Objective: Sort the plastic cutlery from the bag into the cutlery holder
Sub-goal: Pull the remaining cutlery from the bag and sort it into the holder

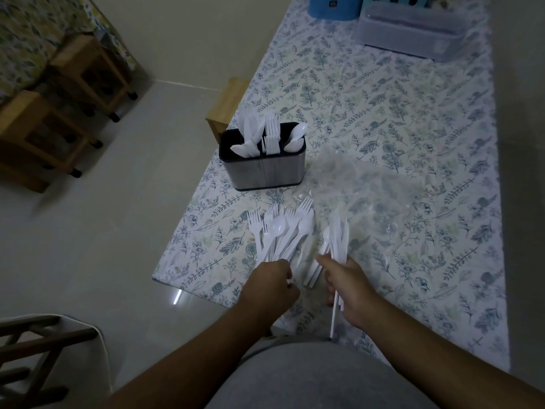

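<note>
Cutlery (283,231) white plastic; left hand (269,283) grips forks, right hand (346,283) grips knives.

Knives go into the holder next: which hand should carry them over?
Right. The right hand already grips a bunch of white plastic knives, while the left hand is at the mixed forks-and-spoons pile. The black-rimmed steel cutlery holder stands straight ahead.

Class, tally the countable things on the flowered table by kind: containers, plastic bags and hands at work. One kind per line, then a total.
Containers: 3: cutlery holder, blue tub, clear lidded box
Plastic bags: 1: clear bag
Hands: 2: left hand, right hand
Total: 6
</note>
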A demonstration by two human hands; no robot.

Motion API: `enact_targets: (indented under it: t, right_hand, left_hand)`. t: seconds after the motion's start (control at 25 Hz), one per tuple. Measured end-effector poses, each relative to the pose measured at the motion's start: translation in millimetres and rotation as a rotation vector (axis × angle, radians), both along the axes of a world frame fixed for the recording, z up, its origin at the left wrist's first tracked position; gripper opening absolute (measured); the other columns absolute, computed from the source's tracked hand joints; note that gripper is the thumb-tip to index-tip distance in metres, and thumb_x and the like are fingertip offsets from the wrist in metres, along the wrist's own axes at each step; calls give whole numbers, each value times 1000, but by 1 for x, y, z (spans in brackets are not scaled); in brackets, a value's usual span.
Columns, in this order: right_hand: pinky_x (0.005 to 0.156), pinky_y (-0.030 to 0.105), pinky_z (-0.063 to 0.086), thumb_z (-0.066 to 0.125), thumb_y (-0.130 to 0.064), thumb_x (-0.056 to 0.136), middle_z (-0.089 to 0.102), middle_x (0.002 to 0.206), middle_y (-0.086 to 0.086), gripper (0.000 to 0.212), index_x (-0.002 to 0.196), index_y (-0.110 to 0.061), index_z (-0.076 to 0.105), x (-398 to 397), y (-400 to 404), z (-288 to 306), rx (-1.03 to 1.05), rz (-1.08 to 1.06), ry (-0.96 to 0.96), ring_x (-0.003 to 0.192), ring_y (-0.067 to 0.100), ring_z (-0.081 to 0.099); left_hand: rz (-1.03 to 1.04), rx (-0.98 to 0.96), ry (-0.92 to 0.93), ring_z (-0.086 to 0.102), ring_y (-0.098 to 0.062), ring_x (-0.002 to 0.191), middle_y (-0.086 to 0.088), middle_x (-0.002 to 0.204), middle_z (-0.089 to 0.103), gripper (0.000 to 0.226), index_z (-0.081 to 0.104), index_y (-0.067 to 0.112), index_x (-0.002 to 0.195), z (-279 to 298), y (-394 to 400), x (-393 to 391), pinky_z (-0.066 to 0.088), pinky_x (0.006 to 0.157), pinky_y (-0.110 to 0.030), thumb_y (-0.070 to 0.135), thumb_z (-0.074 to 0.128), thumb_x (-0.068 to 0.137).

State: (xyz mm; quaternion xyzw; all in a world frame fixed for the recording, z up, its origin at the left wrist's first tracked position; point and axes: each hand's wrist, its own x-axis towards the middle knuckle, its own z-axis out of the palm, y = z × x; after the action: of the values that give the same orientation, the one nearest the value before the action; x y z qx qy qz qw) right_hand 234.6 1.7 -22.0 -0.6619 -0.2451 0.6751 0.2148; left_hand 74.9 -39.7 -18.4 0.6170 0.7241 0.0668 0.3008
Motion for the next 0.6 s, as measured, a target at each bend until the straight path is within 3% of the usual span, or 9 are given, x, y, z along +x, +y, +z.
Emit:
enact_targets:
  t: [0.12, 0.24, 0.32, 0.44, 0.48, 0.6]
  right_hand:
    - [44, 25, 38, 72, -42, 89, 47, 60, -2, 27, 98, -17, 67, -2, 1, 6, 13, 62, -12, 51, 13, 44]
    - [51, 27, 46, 70, -42, 91, 59, 64, 2, 31, 98, -13, 67, -6, 11, 16, 34, 55, -5, 54, 16, 55]
    - [60, 33, 50, 65, -45, 94, 60, 67, 4, 36, 92, -10, 65, -8, 22, 19, 55, -35, -17, 60, 21, 59]
    - [65, 37, 52, 60, -43, 98, 61, 68, 2, 32, 89, -12, 61, -14, 45, 25, 146, -338, 82, 62, 20, 58]
    - [64, 35, 52, 59, -40, 99, 61, 68, 1, 27, 91, -14, 61, -18, 50, 29, 183, -434, 160, 62, 17, 58]
    - [64, 32, 56, 58, -36, 100, 66, 69, 1, 26, 94, -12, 64, -38, 41, 41, 207, -416, 278, 62, 14, 63]
  left_hand:
    - [34, 54, -264, 68, -10, 73, 2, 84, 74, 23, 71, 15, 103, 8, -3, 10, 57, 71, -29, 21, 71, 81]
    - [87, 71, -370, 66, -4, 69, 5, 79, 73, 19, 72, 18, 103, 15, 2, 20, 55, 70, -22, 22, 70, 84]
    - [336, 15, -529, 67, -7, 70, 5, 78, 72, 13, 72, 19, 99, 17, 5, 24, 56, 70, -24, 25, 67, 89]
    - [1058, -331, -1090, 67, -22, 84, -8, 90, 69, 31, 63, 8, 102, 19, 17, 28, 53, 79, -35, 35, 50, 100]
    - [1200, -422, -1222, 66, -26, 92, -12, 99, 67, 41, 60, 6, 105, 21, 21, 30, 51, 83, -37, 43, 42, 102]
    - [1341, -410, -1497, 64, -30, 105, -18, 116, 66, 61, 59, 5, 112, 29, 32, 43, 51, 87, -37, 58, 31, 101]
